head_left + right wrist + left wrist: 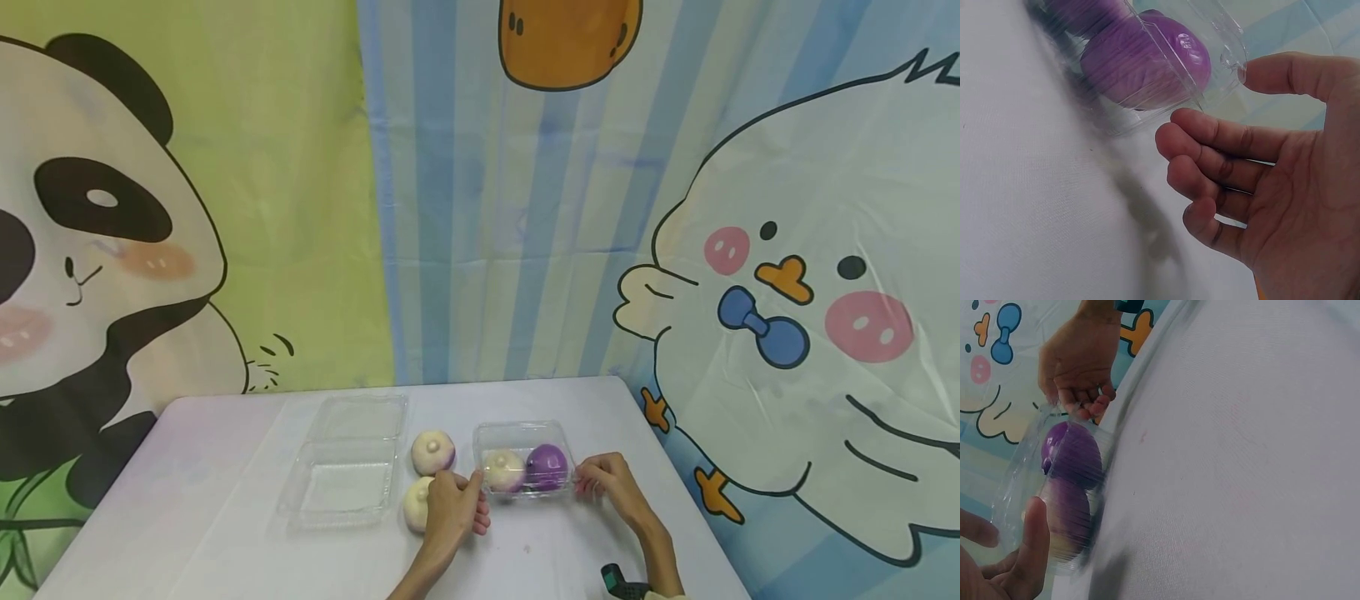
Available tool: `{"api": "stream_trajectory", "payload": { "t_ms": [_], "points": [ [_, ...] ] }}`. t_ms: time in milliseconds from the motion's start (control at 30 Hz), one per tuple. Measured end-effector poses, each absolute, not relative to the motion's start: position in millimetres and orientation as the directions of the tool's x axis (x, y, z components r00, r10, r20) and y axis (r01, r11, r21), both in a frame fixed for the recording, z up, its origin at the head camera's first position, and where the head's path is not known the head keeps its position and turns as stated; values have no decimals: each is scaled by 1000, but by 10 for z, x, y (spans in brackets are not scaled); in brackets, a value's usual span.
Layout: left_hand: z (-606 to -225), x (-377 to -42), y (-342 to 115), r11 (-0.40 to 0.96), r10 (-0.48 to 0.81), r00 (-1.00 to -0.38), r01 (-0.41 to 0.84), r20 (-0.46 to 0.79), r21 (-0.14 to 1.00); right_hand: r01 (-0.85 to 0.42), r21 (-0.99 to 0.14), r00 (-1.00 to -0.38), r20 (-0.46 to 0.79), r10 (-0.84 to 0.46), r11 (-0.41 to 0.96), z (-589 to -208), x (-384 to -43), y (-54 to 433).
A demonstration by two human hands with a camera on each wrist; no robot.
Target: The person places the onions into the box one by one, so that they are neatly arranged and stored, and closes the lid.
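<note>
The left hand (453, 510) and right hand (617, 487) lightly pinch the clear box (523, 494) at either end, fingers (1229, 134) part-curled; uneven pressing could pop its lid (517, 433).

Legible markings: none. No text, label, brand, number or sign can be read in the head, left wrist or right wrist view.

There are two hands (452, 508), two clear boxes (347, 490), four round bulbs (432, 452) and one table (217, 508).
</note>
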State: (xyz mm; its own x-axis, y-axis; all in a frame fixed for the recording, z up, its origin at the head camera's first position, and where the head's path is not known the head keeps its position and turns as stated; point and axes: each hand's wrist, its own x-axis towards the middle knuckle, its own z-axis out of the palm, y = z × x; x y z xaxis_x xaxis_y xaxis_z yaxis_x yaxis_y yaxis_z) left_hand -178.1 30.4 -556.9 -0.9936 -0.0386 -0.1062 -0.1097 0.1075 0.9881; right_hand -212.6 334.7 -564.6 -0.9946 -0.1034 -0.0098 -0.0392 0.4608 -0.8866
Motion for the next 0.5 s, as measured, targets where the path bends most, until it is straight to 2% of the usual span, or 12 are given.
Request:
{"api": "stream_trajectory", "payload": {
  "t_ms": [500],
  "points": [
    [-5575, -1770, 303, 113, -35, -994, -110, -107, 987, -55, -918, -989, -4, -148, 394, -5722, -2097, 3382]
  ]
}}
